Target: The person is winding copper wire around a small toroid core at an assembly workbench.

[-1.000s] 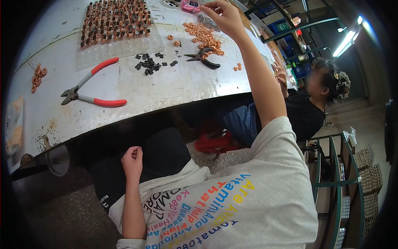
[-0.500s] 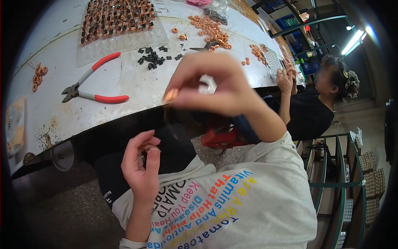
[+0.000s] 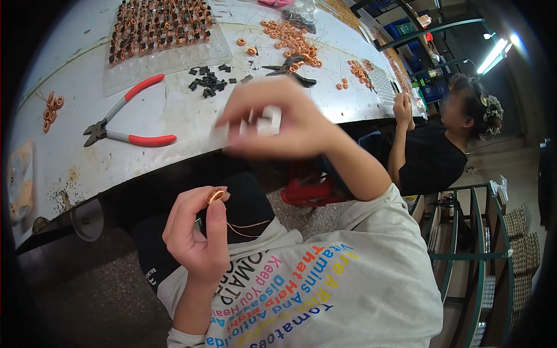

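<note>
My left hand [image 3: 194, 238] is closed in a pinch on a copper wire coil [image 3: 215, 195], a small ring. Two thin wire leads trail from the coil to the right, above my lap. My right hand [image 3: 284, 119] hovers over the table's front edge, smeared by motion, so its fingers cannot be read. Something white [image 3: 268, 120] shows within its curl; I cannot make out what it is. Beyond that hand lie small black pieces [image 3: 210, 82] in a loose pile and dark-handled pliers [image 3: 292, 68]. Diagonal cutters [image 3: 125, 116] with red grips rest open-jawed on the left.
A clear plastic tray [image 3: 130, 78] holds rows of coils with black parts. More loose copper coils [image 3: 293, 40] are heaped at the back, and several [image 3: 52, 110] lie far left. A co-worker [image 3: 435, 145] sits on the right, near green-framed shelves [image 3: 473, 249].
The copper coil has passed from my right hand to my left, which now pinches it. My right hand has moved left a little, uncovering the dark-handled pliers.
</note>
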Demonstrator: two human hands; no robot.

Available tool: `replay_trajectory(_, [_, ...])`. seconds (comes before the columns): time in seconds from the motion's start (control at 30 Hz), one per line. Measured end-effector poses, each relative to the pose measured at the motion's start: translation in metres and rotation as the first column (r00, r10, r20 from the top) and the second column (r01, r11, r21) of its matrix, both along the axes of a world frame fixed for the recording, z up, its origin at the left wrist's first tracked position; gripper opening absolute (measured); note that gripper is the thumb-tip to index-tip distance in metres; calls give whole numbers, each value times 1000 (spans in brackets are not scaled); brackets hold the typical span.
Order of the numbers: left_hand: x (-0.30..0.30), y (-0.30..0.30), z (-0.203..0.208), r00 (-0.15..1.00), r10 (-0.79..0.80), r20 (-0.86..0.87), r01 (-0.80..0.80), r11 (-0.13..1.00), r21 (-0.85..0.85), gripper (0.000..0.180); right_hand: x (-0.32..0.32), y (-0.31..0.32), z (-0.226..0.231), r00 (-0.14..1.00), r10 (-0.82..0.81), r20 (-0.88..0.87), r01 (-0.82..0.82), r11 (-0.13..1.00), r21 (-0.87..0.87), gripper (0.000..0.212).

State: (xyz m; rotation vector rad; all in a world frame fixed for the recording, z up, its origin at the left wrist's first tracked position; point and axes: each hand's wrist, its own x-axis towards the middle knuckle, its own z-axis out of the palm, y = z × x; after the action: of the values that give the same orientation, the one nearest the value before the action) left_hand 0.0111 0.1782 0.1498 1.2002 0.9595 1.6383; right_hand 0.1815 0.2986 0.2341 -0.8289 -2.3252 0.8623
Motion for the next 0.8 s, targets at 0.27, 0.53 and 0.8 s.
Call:
replay_trajectory(0.27, [-7,-15,-20,999,-2,-46,-4,993,-118,9,40,130,-58,539,-788,297,388,545,743,38])
replay_trajectory(0.53, [-47,-28,-51,983,25,-180,-60,980,-192,7,15,147,-67,490,-760,427,425,636,644,33])
replay_trajectory(0.8, [-109,-47,-69,967,61,-247,-96,987,-131,5,-42,127,-61,539,-723,433,343,658,671,25])
